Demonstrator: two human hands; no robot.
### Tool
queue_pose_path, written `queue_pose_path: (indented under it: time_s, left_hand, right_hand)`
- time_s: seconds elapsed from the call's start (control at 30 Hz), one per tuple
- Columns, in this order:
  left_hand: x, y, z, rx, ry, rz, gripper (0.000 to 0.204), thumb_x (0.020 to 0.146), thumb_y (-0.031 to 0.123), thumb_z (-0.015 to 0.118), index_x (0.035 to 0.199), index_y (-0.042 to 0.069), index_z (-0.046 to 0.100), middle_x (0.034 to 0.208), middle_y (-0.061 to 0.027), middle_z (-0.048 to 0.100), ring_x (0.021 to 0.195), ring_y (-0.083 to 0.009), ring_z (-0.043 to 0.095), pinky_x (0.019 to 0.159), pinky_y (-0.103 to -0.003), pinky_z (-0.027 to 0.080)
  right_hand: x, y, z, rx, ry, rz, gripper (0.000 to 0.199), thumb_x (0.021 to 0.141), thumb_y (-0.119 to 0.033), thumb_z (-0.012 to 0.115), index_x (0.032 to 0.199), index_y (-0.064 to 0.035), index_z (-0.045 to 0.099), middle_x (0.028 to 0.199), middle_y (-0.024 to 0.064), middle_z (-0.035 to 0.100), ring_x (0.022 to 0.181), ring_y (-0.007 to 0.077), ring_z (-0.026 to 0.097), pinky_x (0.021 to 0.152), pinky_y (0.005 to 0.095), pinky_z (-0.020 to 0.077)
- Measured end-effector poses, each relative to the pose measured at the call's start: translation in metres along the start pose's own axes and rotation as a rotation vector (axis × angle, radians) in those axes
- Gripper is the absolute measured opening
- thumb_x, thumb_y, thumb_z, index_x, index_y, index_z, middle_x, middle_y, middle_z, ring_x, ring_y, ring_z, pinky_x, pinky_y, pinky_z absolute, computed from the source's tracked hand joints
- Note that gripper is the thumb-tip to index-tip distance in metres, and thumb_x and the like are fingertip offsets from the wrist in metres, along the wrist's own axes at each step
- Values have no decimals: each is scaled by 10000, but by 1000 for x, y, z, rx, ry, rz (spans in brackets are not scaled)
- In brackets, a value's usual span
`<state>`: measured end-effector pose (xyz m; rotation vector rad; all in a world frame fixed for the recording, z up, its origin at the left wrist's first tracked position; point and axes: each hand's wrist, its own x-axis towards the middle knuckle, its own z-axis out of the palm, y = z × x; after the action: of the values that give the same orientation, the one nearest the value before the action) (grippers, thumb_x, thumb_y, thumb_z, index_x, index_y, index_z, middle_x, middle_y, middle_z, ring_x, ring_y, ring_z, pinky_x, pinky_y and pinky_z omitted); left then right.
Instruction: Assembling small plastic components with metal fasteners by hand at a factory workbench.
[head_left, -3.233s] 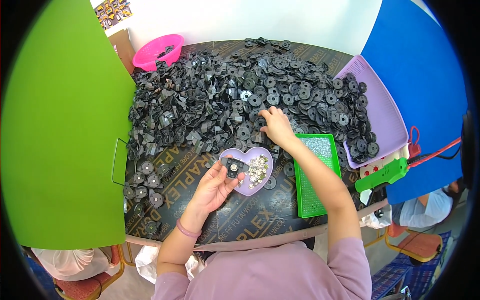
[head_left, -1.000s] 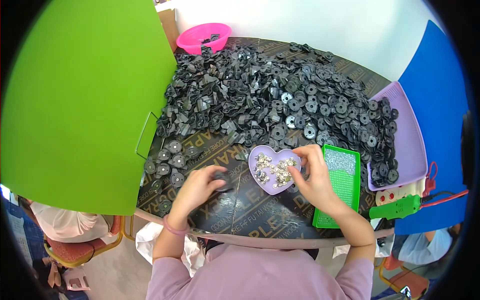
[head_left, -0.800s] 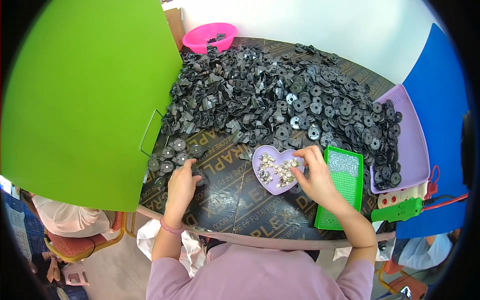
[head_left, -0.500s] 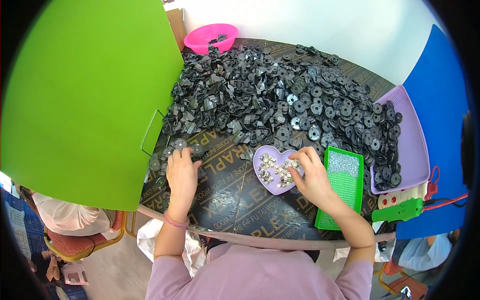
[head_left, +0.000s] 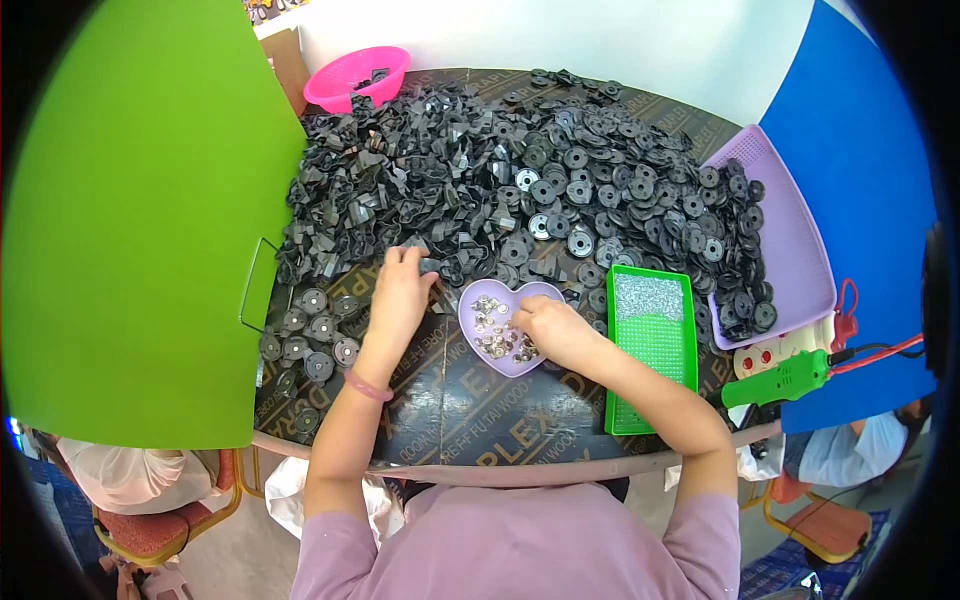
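My left hand (head_left: pixel 397 290) is at the near edge of a heap of black angular plastic pieces (head_left: pixel 380 180). Its thumb and fingers close around one black plastic piece (head_left: pixel 429 265). My right hand (head_left: pixel 560 330) dips into a purple heart-shaped dish (head_left: pixel 512 369) holding small round silvery metal parts (head_left: pixel 490 322). Its fingers are pinched together, and their tips are hidden, so I cannot make out what is between them. Left of my left forearm lie several black round assemblies with metal centres (head_left: pixel 318 327).
Black discs (head_left: pixel 640 190) heap up at the right, spilling into a purple basket (head_left: pixel 800 230). A green tray (head_left: pixel 652 395) with tiny silvery bits stands right of the dish. Beyond it lies a green-handled tool (head_left: pixel 780 380) with a cord. A pink basket (head_left: pixel 330 85) stands far left; green (head_left: pixel 150 220) and blue panels flank the table.
My left hand has left the round assemblies and moved right and away to the heap, closing on a piece. My right hand reaches deeper into the dish, fingers bunched. The whole view has shifted.
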<state>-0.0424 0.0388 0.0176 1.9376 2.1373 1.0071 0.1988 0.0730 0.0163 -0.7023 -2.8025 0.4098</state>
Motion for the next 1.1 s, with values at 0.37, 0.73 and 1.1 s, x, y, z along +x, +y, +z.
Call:
queue_pose_path:
  time_s: [0.37, 0.73, 1.1]
  left_hand:
    - [-39, 46, -26, -1809, -525, -557, 346, 964, 239, 431, 1265, 68, 431, 1169, -161, 567, 938, -232, 604, 788, -340, 502]
    - [-52, 42, 1, -1908, -595, -647, 338, 965, 264, 437, 1241, 70, 440, 1167, -163, 563, 968, -239, 598, 833, -355, 497]
    - [-59, 47, 0, -2003, -707, -568, 380, 959, 234, 446, 1292, 63, 382, 1207, -114, 504, 1076, -247, 555, 927, -401, 474]
  right_hand:
    - [0, -3, -41, 1195, 226, 389, 110, 816, 37, 601, 747, 22, 516, 870, 129, 646, 727, 129, 640, 585, 239, 526]
    - [-2, -21, -51, 685, 295, 331, 192, 696, 13, 729, 832, 20, 594, 822, 60, 625, 668, 114, 597, 580, 244, 498]
    - [11, -49, -63, 662, 211, 204, 262, 615, -44, 788, 813, -32, 617, 877, 28, 552, 820, 150, 583, 688, 271, 466]
